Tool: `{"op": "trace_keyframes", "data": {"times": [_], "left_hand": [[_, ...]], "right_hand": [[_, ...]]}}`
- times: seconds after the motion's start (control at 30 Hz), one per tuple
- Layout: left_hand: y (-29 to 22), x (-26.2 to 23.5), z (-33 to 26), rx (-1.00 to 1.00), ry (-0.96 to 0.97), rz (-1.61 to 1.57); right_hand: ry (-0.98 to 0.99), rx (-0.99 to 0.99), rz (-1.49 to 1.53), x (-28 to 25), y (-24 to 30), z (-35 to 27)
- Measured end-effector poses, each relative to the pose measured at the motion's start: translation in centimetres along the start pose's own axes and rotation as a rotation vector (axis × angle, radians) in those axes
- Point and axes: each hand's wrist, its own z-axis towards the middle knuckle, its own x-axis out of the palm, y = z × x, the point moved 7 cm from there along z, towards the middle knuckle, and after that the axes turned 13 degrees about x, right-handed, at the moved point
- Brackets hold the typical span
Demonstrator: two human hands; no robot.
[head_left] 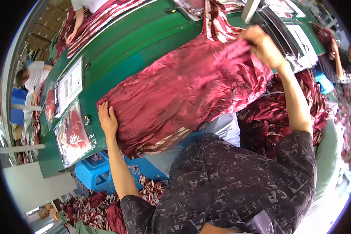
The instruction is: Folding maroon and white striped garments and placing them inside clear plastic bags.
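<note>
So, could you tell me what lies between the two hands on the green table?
The head view shows crinkled dark red cloth spanning from left hand to right hand.

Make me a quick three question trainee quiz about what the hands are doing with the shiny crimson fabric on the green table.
1. True or false: the left hand lies flat on the shiny crimson crinkled fabric.
2. What does the right hand do? A) pinches the fabric's far end B) holds scissors C) rests on the green table
3. Fill in: the clear bag of red cloth lies to the person's ____.

Key: 1 true; 2 A; 3 left.
</note>
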Motion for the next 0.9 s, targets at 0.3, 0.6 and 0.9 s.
{"op": "trace_keyframes", "data": {"times": [0.3,0.6,0.9], "left_hand": [[0.1,1.3,0.0,-0.022,0.068,0.13],[0.1,0.8,0.6,-0.03,0.073,0.152],[2.4,1.2,0.3,-0.114,0.139,0.168]], "right_hand": [[-0.382,0.715,0.489,1.8,-11.8,-5.5],[-0.332,0.78,0.528,6.3,-12.0,4.4],[-0.302,0.738,1.775,4.5,-8.4,4.9]]}}
